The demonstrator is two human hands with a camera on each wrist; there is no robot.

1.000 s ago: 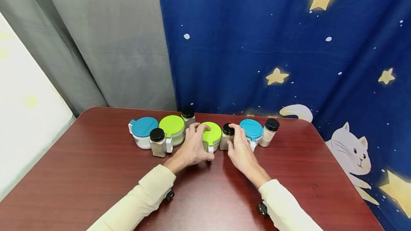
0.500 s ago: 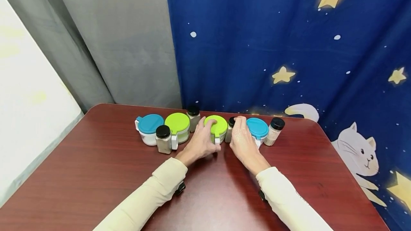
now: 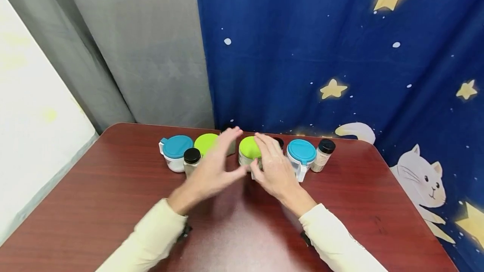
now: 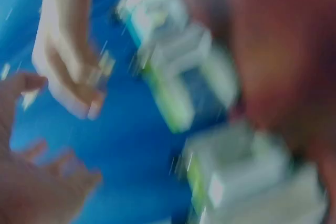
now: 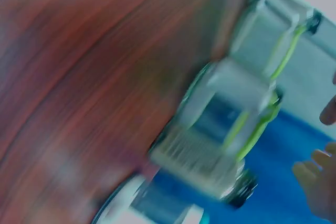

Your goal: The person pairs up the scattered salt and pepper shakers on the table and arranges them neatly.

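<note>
**Since that middle pot (image 3: 245,160) looks slick, hug its sides**

While the table (image 3: 124,171) carries the whole row, the middle pot sits near its far edge, showing between your hands. Your left hand (image 3: 211,167) is spread wide, nothing in it. Your right hand (image 3: 276,169) looks loosely bent with a gap to the thumb, nothing held as far as I can tell.

I'd guess the pot's fairly light, stiff and maybe breakable, so grab the walls, not the green lid (image 3: 249,146).

Your left hand covers much of the left green pot (image 3: 205,141). The back bottle (image 3: 232,148) is half hidden, and only a cap (image 3: 279,141) peeks past your right. Both wrist views are badly blurred.
</note>
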